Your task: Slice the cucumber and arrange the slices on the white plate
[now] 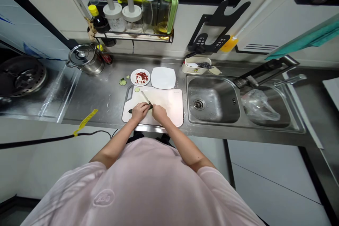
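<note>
On the white cutting board (173, 107), my left hand (140, 112) is closed over a dark green cucumber (130, 111), whose end sticks out to the left. My right hand (159, 113) wraps round the handle of a kitchen knife (146, 96); its blade points up and left, right beside the left fingertips. The fingers cover most of the cucumber, and I cannot tell if the blade is in it. A pale round slice (137, 89) lies near the board's top left. Behind the board are a round plate (132, 81) with chopped red pieces and a white squarish plate (163, 77).
Several cucumber pieces (122, 82) lie on the steel counter (106, 95). A lidded pot (86, 60) and stove burner (21, 76) stand left. To the right is a double sink (212, 95) with a plastic bag (259, 104). A rack (132, 36) holds bottles and jars above.
</note>
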The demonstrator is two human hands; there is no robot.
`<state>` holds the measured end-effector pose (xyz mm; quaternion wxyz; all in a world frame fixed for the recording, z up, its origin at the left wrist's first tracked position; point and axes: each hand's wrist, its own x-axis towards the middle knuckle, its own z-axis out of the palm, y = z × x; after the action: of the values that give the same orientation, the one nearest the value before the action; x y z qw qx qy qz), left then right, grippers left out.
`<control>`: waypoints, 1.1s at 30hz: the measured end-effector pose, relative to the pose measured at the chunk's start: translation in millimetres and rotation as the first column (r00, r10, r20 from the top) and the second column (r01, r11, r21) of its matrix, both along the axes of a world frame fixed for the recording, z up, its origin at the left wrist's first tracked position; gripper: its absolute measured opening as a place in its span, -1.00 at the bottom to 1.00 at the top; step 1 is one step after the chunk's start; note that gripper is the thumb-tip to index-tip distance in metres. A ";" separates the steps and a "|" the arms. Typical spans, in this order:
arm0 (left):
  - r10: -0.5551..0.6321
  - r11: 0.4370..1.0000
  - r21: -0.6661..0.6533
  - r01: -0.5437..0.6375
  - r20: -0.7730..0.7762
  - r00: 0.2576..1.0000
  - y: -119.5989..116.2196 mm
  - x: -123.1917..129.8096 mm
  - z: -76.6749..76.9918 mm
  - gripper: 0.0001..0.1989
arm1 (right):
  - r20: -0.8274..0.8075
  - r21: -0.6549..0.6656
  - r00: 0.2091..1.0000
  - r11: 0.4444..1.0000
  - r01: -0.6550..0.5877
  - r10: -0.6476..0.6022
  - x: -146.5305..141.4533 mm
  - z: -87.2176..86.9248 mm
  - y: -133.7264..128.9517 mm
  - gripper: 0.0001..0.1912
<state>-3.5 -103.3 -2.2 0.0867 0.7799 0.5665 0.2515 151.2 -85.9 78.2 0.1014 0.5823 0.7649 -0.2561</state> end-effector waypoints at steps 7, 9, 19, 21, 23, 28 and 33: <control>0.005 1.000 -0.005 -0.005 0.023 1.000 -0.2 0.2 1.5 -0.74 | 0.029 -0.031 1.000 0.999 0.008 -0.007 19.6 -4.7 -20.7 -0.72; 0.006 1.000 -0.005 -0.006 0.027 1.000 -0.3 0.5 1.3 -0.74 | 0.029 -0.054 1.000 0.999 -0.001 0.003 28.9 -4.9 -30.4 -0.73; -0.001 1.000 0.007 0.001 0.011 1.000 -0.5 0.4 0.0 -0.74 | 0.040 -0.033 0.999 0.999 0.006 -0.005 20.0 -6.3 -23.4 -0.73; -0.004 1.000 0.010 0.004 0.010 1.000 -0.5 0.3 0.1 -0.75 | 0.022 -0.023 1.000 1.000 0.006 -0.005 13.3 -8.6 -16.3 -0.72; -0.004 1.000 0.008 0.004 0.015 1.000 -0.7 0.2 0.2 -0.74 | 0.000 -0.013 1.000 1.000 0.009 -0.009 7.2 -10.8 -10.1 -0.72; 0.000 1.000 -0.004 0.000 0.019 1.000 -0.9 -0.2 0.6 -0.74 | -0.026 0.019 0.999 1.000 0.018 -0.018 -0.5 -14.3 -3.8 -0.72; -0.005 1.000 0.000 0.005 0.010 1.000 -0.3 -0.4 1.0 -0.74 | 0.023 -0.011 1.000 1.000 0.016 -0.016 14.4 -13.3 -19.4 -0.73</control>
<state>-3.9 -103.6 -1.1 0.0902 0.7801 0.5642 0.2550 165.6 -105.3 64.9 0.1114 0.5908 0.7575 -0.2545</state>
